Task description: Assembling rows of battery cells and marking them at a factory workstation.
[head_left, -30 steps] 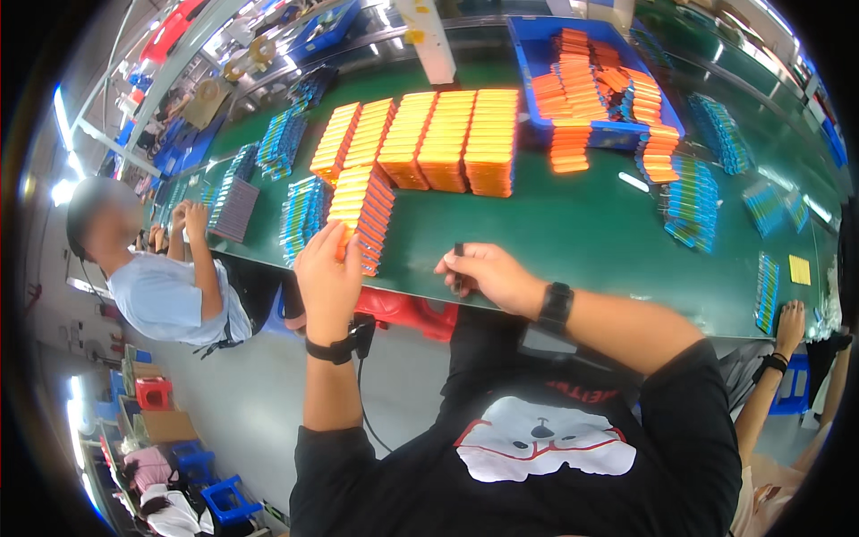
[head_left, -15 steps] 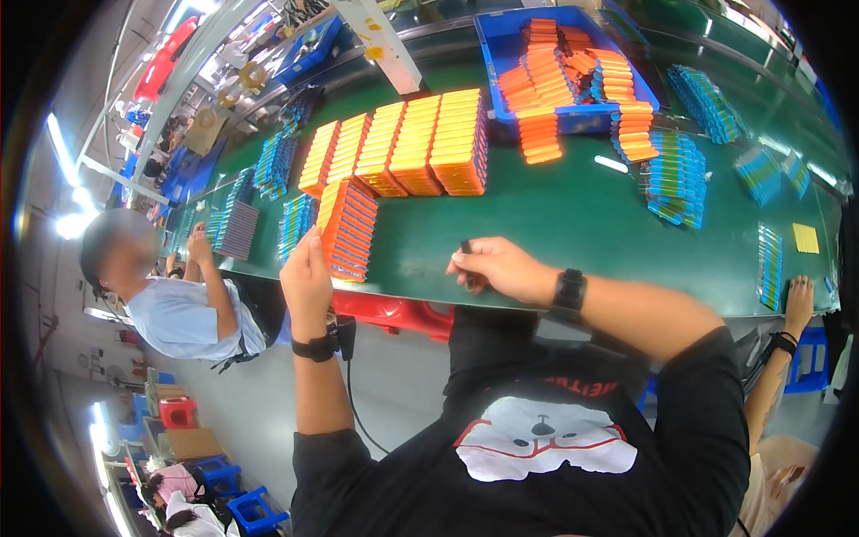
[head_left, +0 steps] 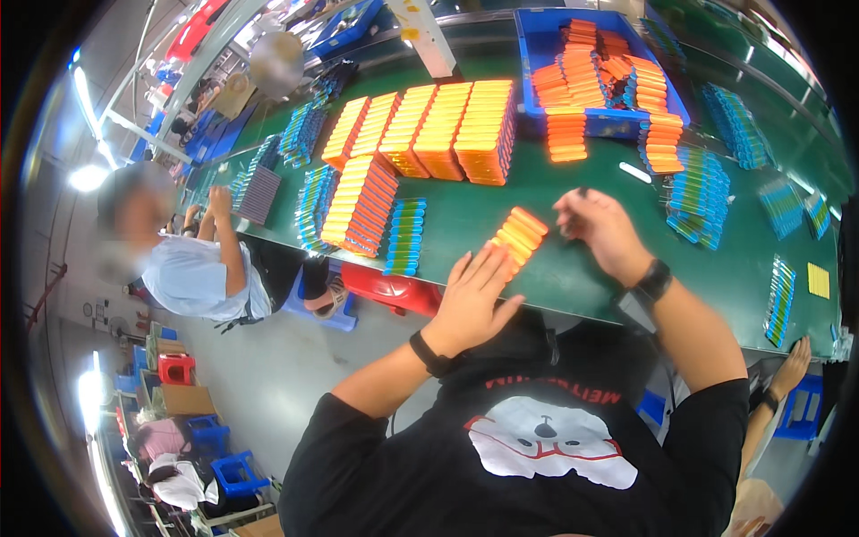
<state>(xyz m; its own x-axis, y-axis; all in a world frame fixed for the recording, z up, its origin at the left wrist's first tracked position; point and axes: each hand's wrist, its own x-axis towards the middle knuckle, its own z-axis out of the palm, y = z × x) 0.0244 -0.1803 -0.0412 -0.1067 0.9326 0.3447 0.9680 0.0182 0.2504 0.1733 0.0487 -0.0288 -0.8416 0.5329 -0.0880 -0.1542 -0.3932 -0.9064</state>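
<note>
A short strip of orange cylinders [head_left: 523, 234], joined side by side like battery cells, lies near the front edge of the green table. My left hand [head_left: 479, 300] is open, its outstretched fingers resting on the strip's near end. To the right of the strip, just above the table, my right hand [head_left: 604, 233] is curled round a small black object [head_left: 582, 191], mostly hidden by the fingers. Left of my left hand stands a stack of orange strips [head_left: 360, 204]. Between them lies a blue-and-green strip [head_left: 405, 236] of similar cylinders.
Taller orange stacks [head_left: 420, 130] stand behind. A blue bin [head_left: 530, 76] at the back holds loose orange strips. Blue-green strips [head_left: 701, 197] and a white stick [head_left: 635, 172] lie to the right. A co-worker [head_left: 201, 259] sits at left; another person's hand [head_left: 791, 367] rests at right.
My left hand has moved right from the orange stack to the single orange strip. My right hand has moved right with the black object. A blue-green strip now shows beside the stack.
</note>
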